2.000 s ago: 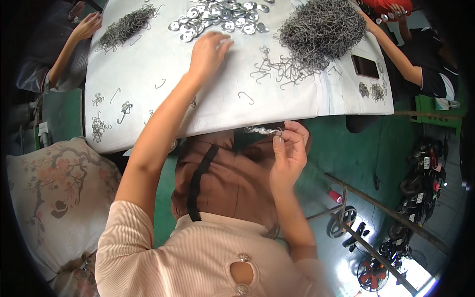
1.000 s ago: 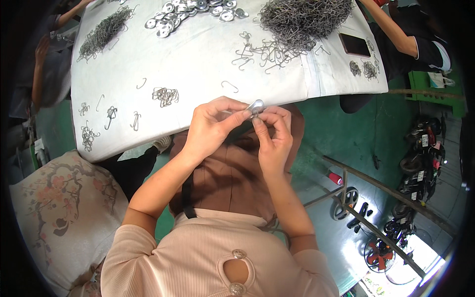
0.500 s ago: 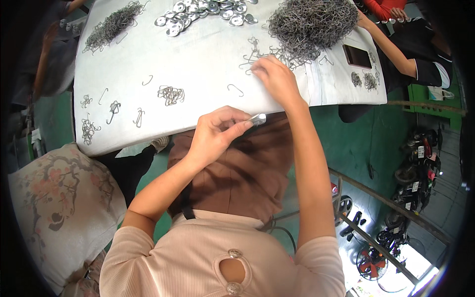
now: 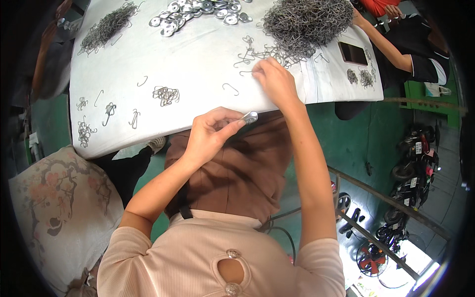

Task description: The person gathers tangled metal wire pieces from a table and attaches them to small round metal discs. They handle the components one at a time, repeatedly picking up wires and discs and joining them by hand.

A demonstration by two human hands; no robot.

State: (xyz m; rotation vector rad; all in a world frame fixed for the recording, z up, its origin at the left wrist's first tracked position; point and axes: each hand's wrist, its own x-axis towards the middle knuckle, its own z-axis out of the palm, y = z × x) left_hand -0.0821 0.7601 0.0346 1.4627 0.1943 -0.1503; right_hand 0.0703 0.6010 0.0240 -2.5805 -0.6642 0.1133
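My left hand (image 4: 212,136) pinches a small shiny metal disc (image 4: 250,117) between thumb and forefinger, just off the table's near edge. Over the table, my right hand (image 4: 276,84) has its fingertips closed on one end of a thin wire hook (image 4: 245,73). That hook lies beside a loose scatter of wire hooks (image 4: 269,52), which spreads from a large heap of hooks (image 4: 307,24). Between my two hands a single S-shaped hook (image 4: 230,89) rests on the white tabletop (image 4: 193,64).
Metal discs (image 4: 198,12) are piled at the far side. Small hook clusters (image 4: 166,95) and another hook heap (image 4: 109,28) lie leftward. A phone (image 4: 353,53) sits at the right, near a co-worker's arm (image 4: 386,47). A patterned cushion (image 4: 69,198) is at lower left.
The metal disc has turned in my left fingers, showing more of its face. My right fingertips have closed on a wire hook at the scatter's edge. The whole view has shifted slightly.
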